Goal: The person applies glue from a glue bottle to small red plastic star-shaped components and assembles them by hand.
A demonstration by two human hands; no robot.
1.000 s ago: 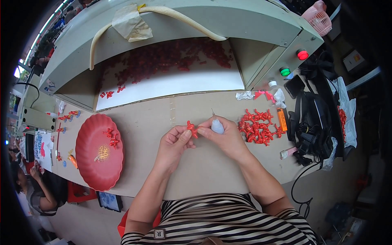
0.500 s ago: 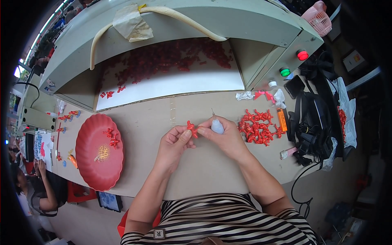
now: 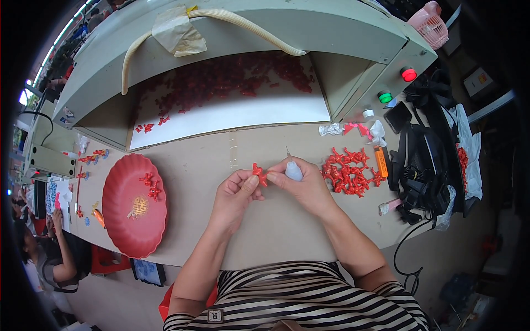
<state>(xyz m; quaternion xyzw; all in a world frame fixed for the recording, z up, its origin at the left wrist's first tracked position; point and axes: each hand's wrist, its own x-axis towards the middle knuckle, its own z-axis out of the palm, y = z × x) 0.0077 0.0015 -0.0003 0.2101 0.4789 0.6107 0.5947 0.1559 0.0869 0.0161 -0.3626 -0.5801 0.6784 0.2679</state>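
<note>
— What was the person wearing?

— A top with black and white horizontal stripes, seen at six o'clock in the head view. It had a small square tag (dark, with a pale mark) near seven o'clock.

— And the arms?

— Both forearms were bare from the elbow down. The left hand and right hand wore no gloves, rings or watch.

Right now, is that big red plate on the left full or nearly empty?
Nearly empty: the red plate holds only a few small red pieces near its upper edge, and its gold centre emblem shows uncovered.
</note>
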